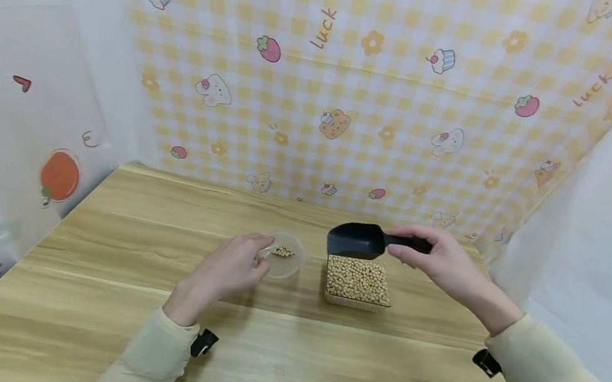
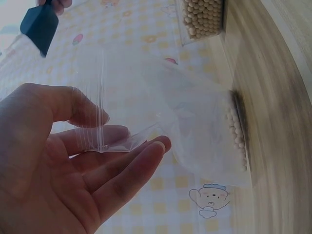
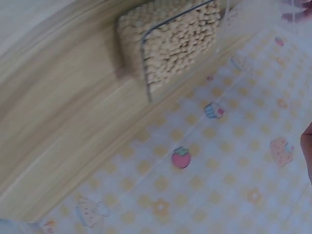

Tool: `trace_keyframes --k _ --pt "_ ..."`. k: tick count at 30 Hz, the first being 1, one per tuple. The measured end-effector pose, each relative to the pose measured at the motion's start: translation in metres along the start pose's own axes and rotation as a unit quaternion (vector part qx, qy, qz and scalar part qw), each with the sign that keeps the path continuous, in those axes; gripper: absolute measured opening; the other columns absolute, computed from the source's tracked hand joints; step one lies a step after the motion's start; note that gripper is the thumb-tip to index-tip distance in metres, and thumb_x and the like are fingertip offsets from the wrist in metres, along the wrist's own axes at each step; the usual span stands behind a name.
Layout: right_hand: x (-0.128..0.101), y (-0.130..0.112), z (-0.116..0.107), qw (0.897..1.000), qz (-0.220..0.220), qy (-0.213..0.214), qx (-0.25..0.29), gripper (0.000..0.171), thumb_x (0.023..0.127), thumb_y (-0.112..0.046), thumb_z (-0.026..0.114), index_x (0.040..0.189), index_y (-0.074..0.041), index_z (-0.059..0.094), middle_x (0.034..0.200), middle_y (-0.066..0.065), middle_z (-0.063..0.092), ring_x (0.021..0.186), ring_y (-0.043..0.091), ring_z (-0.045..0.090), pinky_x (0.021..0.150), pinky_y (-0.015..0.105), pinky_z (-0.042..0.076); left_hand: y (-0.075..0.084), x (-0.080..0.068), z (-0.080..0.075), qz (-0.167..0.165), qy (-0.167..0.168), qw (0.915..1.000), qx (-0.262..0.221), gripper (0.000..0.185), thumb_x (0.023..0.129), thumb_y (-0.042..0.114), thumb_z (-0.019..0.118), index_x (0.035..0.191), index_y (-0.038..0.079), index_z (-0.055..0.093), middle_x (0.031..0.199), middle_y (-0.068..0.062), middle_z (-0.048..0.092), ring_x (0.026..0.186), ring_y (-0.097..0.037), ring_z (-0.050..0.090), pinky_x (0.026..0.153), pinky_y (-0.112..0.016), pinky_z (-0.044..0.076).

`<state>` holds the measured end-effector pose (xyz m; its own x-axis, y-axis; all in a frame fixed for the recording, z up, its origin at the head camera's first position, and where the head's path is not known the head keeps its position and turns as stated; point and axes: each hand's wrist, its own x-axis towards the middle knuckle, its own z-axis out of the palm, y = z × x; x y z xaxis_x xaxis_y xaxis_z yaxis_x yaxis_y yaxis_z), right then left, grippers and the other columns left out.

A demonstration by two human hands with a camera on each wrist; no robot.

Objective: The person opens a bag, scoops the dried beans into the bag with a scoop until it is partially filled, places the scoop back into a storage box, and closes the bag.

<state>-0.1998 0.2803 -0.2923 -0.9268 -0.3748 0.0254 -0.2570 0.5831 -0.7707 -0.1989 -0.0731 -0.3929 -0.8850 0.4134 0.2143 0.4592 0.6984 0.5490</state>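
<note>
One wooden table (image 1: pixel 101 294) meets a yellow checkered cartoon backdrop (image 1: pixel 383 111).

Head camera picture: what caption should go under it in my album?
Left hand holds a clear bag; right hand lifts a black scoop above beans.

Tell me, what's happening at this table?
A person sits at a wooden table. The right hand grips a black scoop by its handle, above a clear box full of beans. The left hand pinches the edge of a clear plastic bag that already has a few beans at the bottom. The bag sits just left of the box, and the scoop is not over it at this moment.
</note>
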Motion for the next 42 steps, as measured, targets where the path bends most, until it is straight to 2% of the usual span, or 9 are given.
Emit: trace_keyframes --k 6,11,15,18,20,26,30,37,42 --pt "-0.013 0.028 -0.015 0.999 -0.016 0.022 -0.018 0.03 0.095 -0.026 0.065 0.122 -0.014 0.067 0.117 0.007 0.063 0.089 0.027 0.061 0.07 0.032 0.053 -0.001 -0.001 -0.001 0.005 0.0 1.0 -0.002 0.046 0.086 0.01 0.056 0.13 -0.005 0.059 0.131 -0.019 0.059 0.05 -0.005 0.037 0.048 -0.023 0.04" --pt "-0.02 0.05 -0.02 0.999 -0.018 0.025 -0.038 0.029 0.094 -0.024 0.066 0.121 -0.013 0.068 0.121 0.007 0.063 0.094 0.02 0.062 0.073 0.03 0.053 -0.001 -0.002 -0.005 -0.004 0.0 1.0 -0.002 0.047 0.086 0.009 0.056 0.131 -0.005 0.059 0.132 -0.019 0.058 0.049 -0.005 0.036 0.048 -0.023 0.039" --pt "-0.024 0.066 -0.022 0.992 -0.04 0.038 -0.117 0.026 0.092 -0.024 0.069 0.116 -0.015 0.071 0.115 0.004 0.067 0.101 0.017 0.061 0.078 0.029 0.052 -0.002 -0.002 -0.006 0.004 0.006 1.0 0.006 0.046 0.085 0.008 0.057 0.129 -0.006 0.06 0.13 -0.019 0.06 0.05 -0.006 0.038 0.048 -0.023 0.039" --pt "-0.027 0.077 -0.023 0.979 -0.067 0.048 -0.189 0.025 0.09 -0.023 0.071 0.113 -0.015 0.072 0.11 0.001 0.069 0.101 0.019 0.062 0.08 0.032 0.051 -0.002 -0.001 -0.004 0.005 0.003 1.0 0.004 0.046 0.085 0.008 0.057 0.129 -0.005 0.06 0.131 -0.019 0.059 0.049 -0.005 0.037 0.048 -0.023 0.04" --pt "-0.029 0.082 -0.023 0.97 -0.08 0.049 -0.223 0.025 0.088 -0.022 0.073 0.112 -0.014 0.073 0.106 0.0 0.07 0.095 0.019 0.064 0.076 0.034 0.052 -0.001 -0.001 -0.003 0.005 -0.004 1.0 0.003 0.046 0.086 0.009 0.057 0.13 -0.005 0.06 0.132 -0.018 0.059 0.048 -0.004 0.036 0.049 -0.023 0.04" --pt "-0.028 0.077 -0.021 0.948 -0.103 0.03 -0.3 0.024 0.085 -0.02 0.076 0.108 -0.012 0.074 0.094 -0.004 0.067 0.074 0.008 0.057 0.059 0.029 0.046 0.001 -0.001 0.002 0.002 -0.007 1.0 -0.004 0.046 0.086 0.01 0.056 0.131 -0.004 0.059 0.132 -0.018 0.058 0.048 -0.004 0.036 0.048 -0.023 0.04" --pt "-0.021 0.067 -0.017 0.937 -0.11 0.015 -0.331 0.02 0.083 -0.015 0.077 0.102 -0.011 0.074 0.088 -0.005 0.065 0.071 0.007 0.056 0.059 0.03 0.046 0.001 0.0 0.003 0.001 -0.003 1.0 -0.008 0.046 0.086 0.009 0.057 0.13 -0.004 0.059 0.132 -0.018 0.059 0.048 -0.005 0.036 0.046 -0.023 0.039" --pt "-0.007 0.06 -0.006 0.939 -0.086 -0.03 -0.333 0.016 0.083 -0.011 0.077 0.098 -0.009 0.074 0.087 -0.002 0.064 0.073 0.011 0.058 0.062 0.031 0.047 0.0 -0.001 0.004 0.002 -0.01 0.9999 -0.01 0.047 0.086 0.009 0.055 0.131 -0.005 0.058 0.131 -0.019 0.059 0.044 -0.002 0.031 0.042 -0.021 0.036" --pt "-0.002 0.062 -0.004 0.943 -0.089 -0.034 -0.32 0.018 0.081 -0.01 0.078 0.099 -0.006 0.074 0.086 0.0 0.065 0.072 0.012 0.059 0.06 0.031 0.048 0.001 0.0 0.005 0.006 -0.005 0.9999 -0.009 0.047 0.086 0.009 0.055 0.131 -0.005 0.059 0.132 -0.019 0.058 0.043 -0.001 0.028 0.041 -0.021 0.035"
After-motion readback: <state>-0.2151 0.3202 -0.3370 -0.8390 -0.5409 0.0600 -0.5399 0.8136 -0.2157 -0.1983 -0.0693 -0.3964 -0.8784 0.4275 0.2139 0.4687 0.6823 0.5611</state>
